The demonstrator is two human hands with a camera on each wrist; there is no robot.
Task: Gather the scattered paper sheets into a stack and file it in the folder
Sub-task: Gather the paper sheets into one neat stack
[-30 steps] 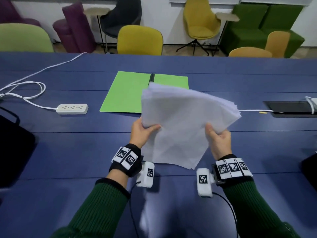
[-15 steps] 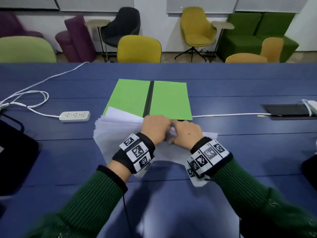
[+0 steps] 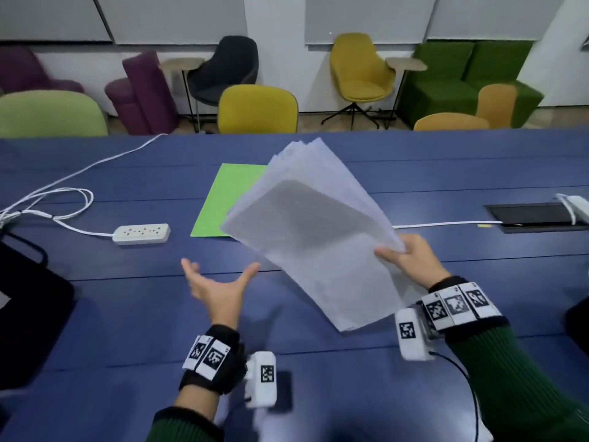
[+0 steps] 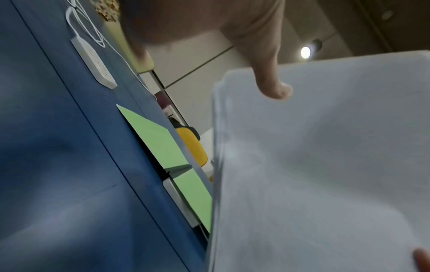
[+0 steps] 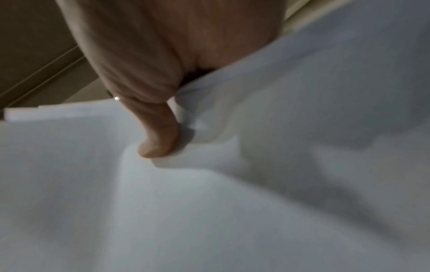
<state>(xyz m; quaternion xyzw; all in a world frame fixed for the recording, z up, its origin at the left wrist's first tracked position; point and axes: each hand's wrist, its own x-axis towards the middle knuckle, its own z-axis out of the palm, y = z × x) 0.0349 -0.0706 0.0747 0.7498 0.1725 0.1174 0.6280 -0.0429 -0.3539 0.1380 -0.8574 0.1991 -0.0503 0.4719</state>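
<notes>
Right hand (image 3: 411, 260) pinches the paper stack (image 3: 312, 237) at its near-right edge, thumb (image 5: 158, 136) pressed on top w/ fingers underneath; sheets dent around the thumb in the right wrist view. Stack hangs tilted in the air above the table (image 3: 95, 314), far end raised, sheets fanned out at the top corner, so edges aren't squared yet.

Left hand (image 3: 216, 288) is released, palm up, fingers spread, holding nothing, just left of the stack's lower edge. Left wrist view shows its thumb (image 4: 267, 73) in front of the paper edge; contact can't be told.

Beyond the stack, past both hands, the green folder (image 3: 229, 199) lies open flat on the table, partly hidden by the paper. Power strip (image 3: 141, 232) sits further left of the left hand.

Judgement: step in hand is likely squaring the stack. Best done w/ left hand catching the free long edge, then tapping the sheets on the table until flush before laying them on the folder. One-hand pinch on fanned sheets risks inner ones slipping out, so grip should stay firm.
</notes>
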